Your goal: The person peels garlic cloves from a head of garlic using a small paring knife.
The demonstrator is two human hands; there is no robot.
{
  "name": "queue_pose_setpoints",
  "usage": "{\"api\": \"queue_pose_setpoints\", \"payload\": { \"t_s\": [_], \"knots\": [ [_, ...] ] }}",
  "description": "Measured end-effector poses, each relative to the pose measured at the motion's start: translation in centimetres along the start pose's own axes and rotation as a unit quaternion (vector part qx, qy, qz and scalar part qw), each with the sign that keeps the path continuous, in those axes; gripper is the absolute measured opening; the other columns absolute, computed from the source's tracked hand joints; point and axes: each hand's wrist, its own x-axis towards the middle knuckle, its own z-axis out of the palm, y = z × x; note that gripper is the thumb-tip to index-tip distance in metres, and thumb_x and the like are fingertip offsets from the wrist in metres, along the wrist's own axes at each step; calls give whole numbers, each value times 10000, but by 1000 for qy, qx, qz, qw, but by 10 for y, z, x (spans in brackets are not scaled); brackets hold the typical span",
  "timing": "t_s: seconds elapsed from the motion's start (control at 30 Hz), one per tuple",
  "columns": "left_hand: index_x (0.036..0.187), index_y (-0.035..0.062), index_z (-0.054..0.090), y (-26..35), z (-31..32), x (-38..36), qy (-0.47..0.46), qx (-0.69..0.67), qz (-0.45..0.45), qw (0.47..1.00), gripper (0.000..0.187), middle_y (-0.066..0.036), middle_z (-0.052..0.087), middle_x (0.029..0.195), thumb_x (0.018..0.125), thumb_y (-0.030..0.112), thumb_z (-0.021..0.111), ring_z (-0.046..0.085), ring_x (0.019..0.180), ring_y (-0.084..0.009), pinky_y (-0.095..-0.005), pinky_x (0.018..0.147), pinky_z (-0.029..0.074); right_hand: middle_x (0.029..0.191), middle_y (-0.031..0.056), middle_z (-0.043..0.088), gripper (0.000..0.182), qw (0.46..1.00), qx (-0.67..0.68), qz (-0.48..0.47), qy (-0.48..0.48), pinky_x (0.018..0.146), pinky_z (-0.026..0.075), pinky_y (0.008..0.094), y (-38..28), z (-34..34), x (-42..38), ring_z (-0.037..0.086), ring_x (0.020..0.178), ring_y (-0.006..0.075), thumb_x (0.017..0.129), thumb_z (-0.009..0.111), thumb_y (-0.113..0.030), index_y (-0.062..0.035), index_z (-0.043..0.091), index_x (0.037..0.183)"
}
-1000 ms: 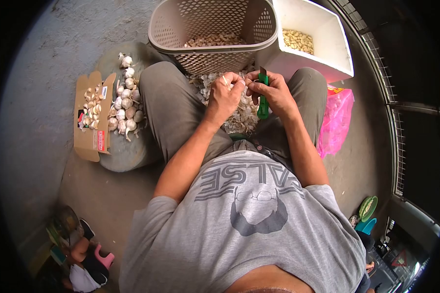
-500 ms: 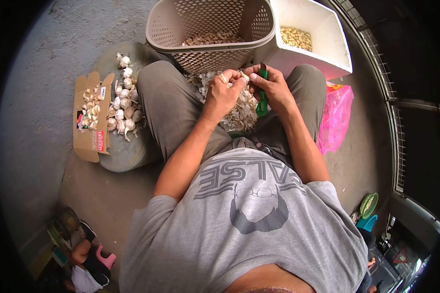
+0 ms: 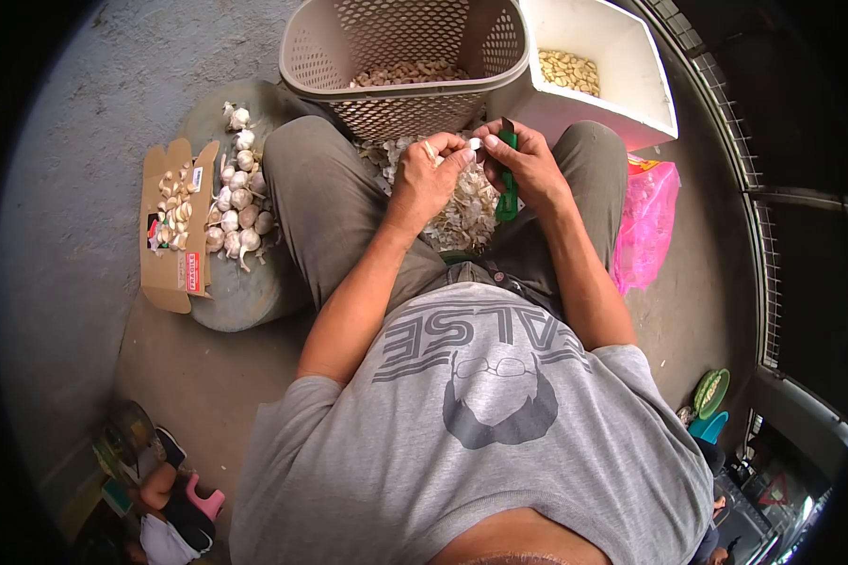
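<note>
Seated low on a concrete floor, knees apart, peeling garlic over a heap of skins (image 3: 462, 212) between the thighs. Left hand (image 3: 426, 179) curled shut, fingertips pinching a small white clove (image 3: 475, 144) at chest-front height, just below the basket's near rim. Right hand (image 3: 528, 165) closed around a green-handled knife (image 3: 506, 179), blade tip up beside the clove, handle hanging down past the palm; thumbs of both hands nearly touching around the clove.

Straight ahead, touching the knees: a beige perforated basket (image 3: 405, 104), holding pale cloves at its bottom. Just beside it to the right, a white box (image 3: 631, 104) with yellowish peeled cloves in its far end. By the right thigh, a pink bag (image 3: 648, 231) crumpled on the floor.

Left of the left knee, whole bulbs (image 3: 240, 198) piled on a round grey slab (image 3: 245, 292), next to an opened cardboard box (image 3: 171, 273) with loose cloves inside.

Grey printed T-shirt filling the lower frame. At lower right, a green dish (image 3: 709, 392); at lower left, blurred clutter, too small to tell.
</note>
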Motion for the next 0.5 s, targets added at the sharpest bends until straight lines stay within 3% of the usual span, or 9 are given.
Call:
{"api": "queue_pose_setpoints", "payload": {
  "t_s": [0.13,0.23,0.33,0.43,0.47,0.5],
  "knots": [
    [1003,-28,738,-6,-1,1,7,-31,7,999,158,7,687,802,978,127,718,556,704,-38,-220,639,456,780,21,670,178,986,-161,-38,-6,467,410,220,0,-5,2,567,579,55,975,732,-136,-19,708,1107],
    [986,-27,737,-6,-2,1,-5,-42,-7,999,164,5,684,792,981,136,715,558,700,-42,-225,638,458,773,13,672,153,988,-139,-57,22,502,434,219,-6,3,-4,576,607,50,953,753,-108,-23,735,1079],
    [956,-30,735,-2,-4,1,-5,-1,-22,1000,172,-13,691,776,977,140,716,578,705,-57,-244,645,473,815,49,707,159,963,-237,-115,49,566,490,259,-2,6,-5,629,668,106,931,758,-73,-1,732,1071],
    [918,-30,732,12,-3,-3,22,83,11,996,173,-60,700,738,963,137,722,593,680,-82,-282,633,487,869,119,728,172,878,-390,-273,55,644,535,322,-1,10,-7,691,750,221,898,754,-30,21,725,1059],
    [905,-29,731,15,-2,-5,34,115,28,992,172,-80,704,722,958,134,724,596,666,-91,-296,626,492,947,183,716,200,859,-429,-274,42,693,560,389,-5,9,-9,710,831,348,852,750,-3,20,714,1048],
    [896,-26,730,16,0,-6,41,134,42,989,165,-103,702,718,950,130,729,606,643,-117,-314,617,495,947,184,709,199,844,-454,-281,37,699,562,406,-9,12,-12,703,840,368,842,745,1,16,710,1038]
  ]
}}
